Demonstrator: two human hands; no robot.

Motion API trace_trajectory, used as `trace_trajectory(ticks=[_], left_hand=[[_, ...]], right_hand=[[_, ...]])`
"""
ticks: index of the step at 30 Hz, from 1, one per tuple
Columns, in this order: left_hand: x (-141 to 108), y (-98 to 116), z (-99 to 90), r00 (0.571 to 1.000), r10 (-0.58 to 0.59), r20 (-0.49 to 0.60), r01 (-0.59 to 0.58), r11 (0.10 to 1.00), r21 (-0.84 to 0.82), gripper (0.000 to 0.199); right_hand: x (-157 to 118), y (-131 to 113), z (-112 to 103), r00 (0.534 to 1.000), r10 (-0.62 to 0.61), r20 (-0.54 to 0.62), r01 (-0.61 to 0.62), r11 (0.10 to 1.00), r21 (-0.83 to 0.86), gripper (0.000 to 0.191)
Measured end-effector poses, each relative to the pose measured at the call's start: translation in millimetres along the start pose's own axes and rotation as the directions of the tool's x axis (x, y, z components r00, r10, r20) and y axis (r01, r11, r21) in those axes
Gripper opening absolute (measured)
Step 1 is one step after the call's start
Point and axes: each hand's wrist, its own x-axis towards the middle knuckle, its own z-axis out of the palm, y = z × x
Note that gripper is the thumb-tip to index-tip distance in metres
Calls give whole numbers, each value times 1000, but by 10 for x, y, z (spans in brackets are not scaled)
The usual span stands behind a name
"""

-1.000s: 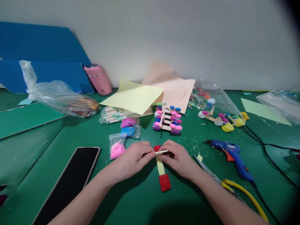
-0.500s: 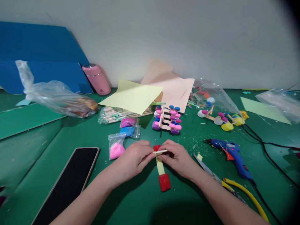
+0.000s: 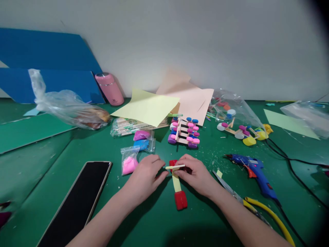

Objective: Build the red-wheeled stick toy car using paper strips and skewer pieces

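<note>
Whitish stick [image 3: 180, 166] sits pinched in your right hand [image 3: 194, 172], apparently to steady it across the yellow strip [image 3: 177, 184], your left hand [image 3: 147, 173] loose-fingered just beside.

Green table [image 3: 146, 214] on my feed. I've got phone [image 3: 77, 202], glue gun [image 3: 258, 169], scissors [image 3: 228, 188], baggies [image 3: 130, 165] lying on it. Pink bottle [image 3: 111, 91] at back.

Matt paper strip [image 3: 177, 183], glossy phone screen [image 3: 74, 202], clear plastic bag [image 3: 64, 106], smooth painted tabletop [image 3: 144, 219].
</note>
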Motion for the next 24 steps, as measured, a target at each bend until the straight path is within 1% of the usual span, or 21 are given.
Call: trace_trajectory(ticks=[3, 5, 9, 10, 12, 14, 16, 18, 19, 24], left_hand=[[-66, -7, 1, 997, -71, -44, 71, 997, -6, 18], [-102, 10, -29, 993, -94, -65, 90, 993, -73, 18], [-109, 69, -107, 982, -150, -117, 109, 949, -296, 23], [-95, 84, -122, 978, -158, -140, 107, 942, -318, 22], [-50, 110, -148, 977, -140, -162, 86, 950, -300, 20], [10, 131, -173, 991, -76, -110, 49, 971, -235, 21], [75, 146, -200, 1000, -6, -4, 6, 985, -170, 23], [133, 153, -224, 995, 43, 94, -32, 992, -118, 28], [156, 153, -233, 990, 62, 123, -50, 994, -98, 29], [211, 132, -222, 976, 146, 159, -150, 989, 8, 27]], right_hand=[[-2, 0, 3, 1000, 7, 4, -7, 1000, 1, 9], [-4, 7, 7, 1000, 7, -1, -7, 1000, 6, 9], [-11, 23, 16, 1000, 5, -9, -5, 1000, 10, 8], [-12, 25, 17, 1000, 4, -12, -4, 1000, 9, 9], [-13, 24, 17, 1000, -5, -18, 5, 1000, 9, 9], [-12, 19, 15, 1000, -17, -23, 18, 1000, 9, 10], [-10, 14, 12, 999, -26, -27, 26, 1000, 8, 11], [-10, 11, 8, 999, -29, -26, 29, 1000, 3, 11], [-10, 10, 7, 999, -31, -24, 31, 1000, 0, 11], [-12, 10, 3, 999, -42, -14, 42, 999, -6, 11]])
